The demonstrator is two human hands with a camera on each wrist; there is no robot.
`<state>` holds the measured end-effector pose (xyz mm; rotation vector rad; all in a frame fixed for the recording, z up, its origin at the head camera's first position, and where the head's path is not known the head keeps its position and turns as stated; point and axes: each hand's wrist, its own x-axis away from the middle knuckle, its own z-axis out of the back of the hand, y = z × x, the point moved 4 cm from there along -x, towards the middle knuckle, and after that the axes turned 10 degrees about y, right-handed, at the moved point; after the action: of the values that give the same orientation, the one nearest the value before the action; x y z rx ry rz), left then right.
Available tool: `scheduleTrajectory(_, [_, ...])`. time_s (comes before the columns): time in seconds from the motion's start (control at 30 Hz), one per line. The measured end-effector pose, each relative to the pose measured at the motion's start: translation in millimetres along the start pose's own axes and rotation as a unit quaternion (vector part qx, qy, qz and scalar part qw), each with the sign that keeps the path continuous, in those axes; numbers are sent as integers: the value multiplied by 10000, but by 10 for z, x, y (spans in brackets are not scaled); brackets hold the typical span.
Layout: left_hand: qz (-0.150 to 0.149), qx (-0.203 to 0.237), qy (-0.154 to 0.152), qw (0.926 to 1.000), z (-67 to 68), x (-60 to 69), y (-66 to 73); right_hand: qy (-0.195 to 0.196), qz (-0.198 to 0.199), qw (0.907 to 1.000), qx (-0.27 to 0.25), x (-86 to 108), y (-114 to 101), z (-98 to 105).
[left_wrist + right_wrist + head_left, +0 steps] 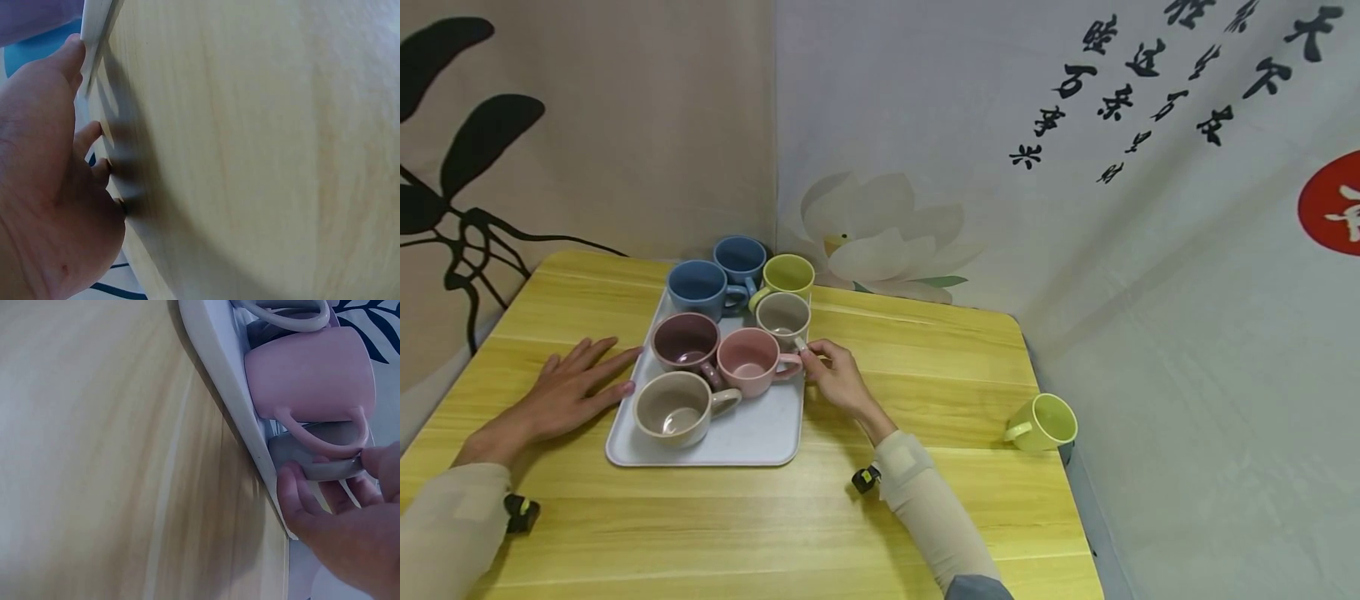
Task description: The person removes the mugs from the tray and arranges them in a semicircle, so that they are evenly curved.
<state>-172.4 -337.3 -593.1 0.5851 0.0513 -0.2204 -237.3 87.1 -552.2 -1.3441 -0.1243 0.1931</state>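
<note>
Your right hand (842, 379) pinches the grey mug (784, 311) by its handle (801, 342), at the right side of the tray (756, 433); your left hand (576, 392), fingers spread, touches the tray's left edge on the tabletop (917, 375).

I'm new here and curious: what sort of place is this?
Probably a small staged indoor corner: a yellow wood-grain table stands before a pale backdrop printed with black calligraphy, and a white rectangular tray holds glossy coloured mugs with handles.
</note>
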Motion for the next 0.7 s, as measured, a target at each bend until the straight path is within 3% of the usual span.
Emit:
scheduleTrajectory(0.27, [53, -19, -75, 10000, 7, -10, 14, 152, 134, 9994, 290, 30, -21, 2])
scheduleTrajectory(0.7, [45, -37, -59, 10000, -11, -8, -30, 338, 145, 9993, 65, 59, 12, 110])
